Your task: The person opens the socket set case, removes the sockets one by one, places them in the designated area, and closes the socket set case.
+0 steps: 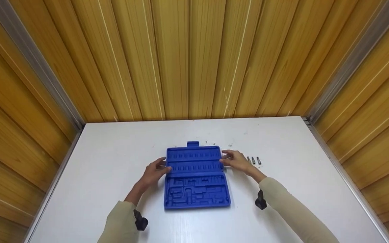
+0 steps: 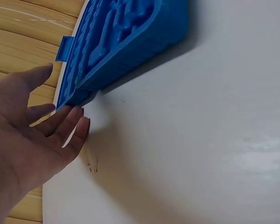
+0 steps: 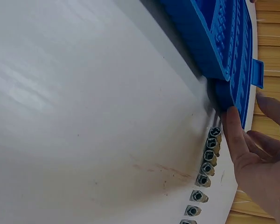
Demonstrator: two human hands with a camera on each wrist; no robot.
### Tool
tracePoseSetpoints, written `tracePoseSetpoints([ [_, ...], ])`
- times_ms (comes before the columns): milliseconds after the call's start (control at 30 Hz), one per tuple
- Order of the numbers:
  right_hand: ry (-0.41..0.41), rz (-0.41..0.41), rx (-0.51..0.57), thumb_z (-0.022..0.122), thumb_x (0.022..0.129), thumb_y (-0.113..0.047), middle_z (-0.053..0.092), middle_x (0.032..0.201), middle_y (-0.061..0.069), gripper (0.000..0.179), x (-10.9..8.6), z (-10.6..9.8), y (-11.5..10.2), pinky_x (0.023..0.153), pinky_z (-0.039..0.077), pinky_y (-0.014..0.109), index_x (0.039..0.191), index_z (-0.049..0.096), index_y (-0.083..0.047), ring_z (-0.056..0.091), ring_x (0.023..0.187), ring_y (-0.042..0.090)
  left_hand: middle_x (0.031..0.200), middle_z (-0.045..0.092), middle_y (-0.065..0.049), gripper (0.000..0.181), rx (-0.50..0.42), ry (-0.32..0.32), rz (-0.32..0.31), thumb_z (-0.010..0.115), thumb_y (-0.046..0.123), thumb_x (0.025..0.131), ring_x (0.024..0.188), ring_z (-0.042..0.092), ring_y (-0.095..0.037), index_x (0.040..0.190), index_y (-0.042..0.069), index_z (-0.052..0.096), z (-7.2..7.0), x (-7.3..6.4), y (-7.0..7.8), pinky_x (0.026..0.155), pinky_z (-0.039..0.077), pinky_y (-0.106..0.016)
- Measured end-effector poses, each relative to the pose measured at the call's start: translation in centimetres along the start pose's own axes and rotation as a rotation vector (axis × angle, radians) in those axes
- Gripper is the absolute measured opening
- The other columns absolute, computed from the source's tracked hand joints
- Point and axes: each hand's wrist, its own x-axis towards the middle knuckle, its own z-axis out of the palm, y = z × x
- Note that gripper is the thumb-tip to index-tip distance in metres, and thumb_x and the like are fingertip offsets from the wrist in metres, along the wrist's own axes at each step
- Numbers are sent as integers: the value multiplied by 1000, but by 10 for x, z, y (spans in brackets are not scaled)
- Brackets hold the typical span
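A blue plastic tool case (image 1: 197, 191) lies open on the white table, its lid half (image 1: 194, 159) on the far side and its moulded slots bare. At the lid's left edge is my left hand (image 1: 153, 173), its thumb tip overlapping the edge in the head view. In the left wrist view the fingers (image 2: 74, 126) reach the lid's side with the thumb apart. My right hand (image 1: 237, 162) is at the opposite edge, one finger (image 3: 234, 130) lying against the lid's side wall. Several metal sockets (image 3: 203, 181) stand in a row beside that hand.
The white table (image 1: 113, 145) ends at a wood-look panel wall (image 1: 187, 60) at the back, with similar walls on both sides. A latch tab (image 1: 193, 144) juts from the lid's far edge. Small specks (image 1: 230, 145) lie on the tabletop behind the case.
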Motion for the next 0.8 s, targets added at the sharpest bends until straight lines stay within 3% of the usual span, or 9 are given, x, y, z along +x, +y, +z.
tracePoseSetpoints([
  [233,82,27,4,67,99,-15,68,119,30,57,0,1,-12,87,62,39,143,47,16,72,105,37,136,61,-26,62,-33,50,-11,63,19,101,119,64,-34,153,-4,39,-3,0,11,88,58,-40],
  [367,91,36,13,66,100,-20,67,121,27,61,-2,2,-20,85,62,46,148,44,11,72,105,38,130,62,-26,66,5,96,11,64,18,100,115,64,-33,154,-6,36,-3,3,19,88,57,-40],
  [633,77,51,54,65,100,-32,55,136,24,72,-4,7,-31,95,57,48,159,33,-4,61,124,36,120,60,-24,70,106,174,18,66,20,98,106,62,-29,156,-4,34,-1,3,35,89,55,-41],
  [800,83,61,178,64,101,-36,47,146,23,73,-2,7,-34,109,49,52,160,30,-11,52,135,39,124,61,-24,69,77,224,9,67,27,99,112,65,-33,157,5,36,0,4,44,94,55,-46],
])
